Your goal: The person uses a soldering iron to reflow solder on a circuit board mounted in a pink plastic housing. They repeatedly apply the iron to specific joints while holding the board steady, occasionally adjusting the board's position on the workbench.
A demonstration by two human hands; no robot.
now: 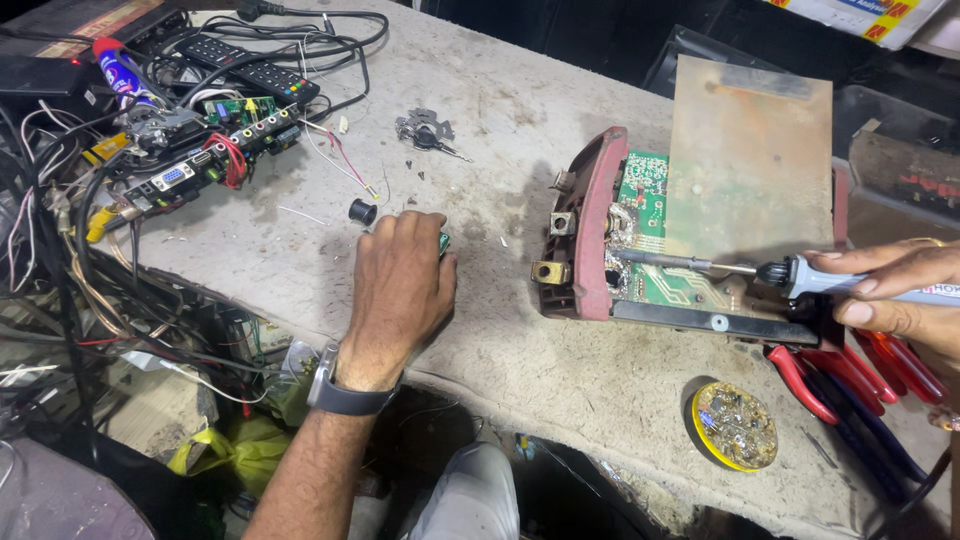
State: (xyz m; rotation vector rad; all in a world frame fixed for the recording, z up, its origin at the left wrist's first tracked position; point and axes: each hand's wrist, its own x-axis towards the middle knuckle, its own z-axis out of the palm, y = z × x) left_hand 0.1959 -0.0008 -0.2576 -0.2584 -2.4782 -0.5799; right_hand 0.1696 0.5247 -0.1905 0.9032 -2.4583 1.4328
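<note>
My left hand (402,290) rests on the worn bench with its fingers curled over a small green part (443,241); a watch sits on that wrist. My right hand (890,285) grips a grey soldering iron (800,274) whose long metal tip (660,260) points left onto the green circuit board (650,240) inside an opened red-framed device (585,235). A brownish insulating sheet (750,160) covers most of that board.
A small black knob (362,211) lies just above my left hand. Keys (425,130), a remote (250,65), a connector board (200,165) and tangled wires fill the far left. Red-handled pliers (830,375) and a yellow tin of solder scraps (735,425) lie at the right.
</note>
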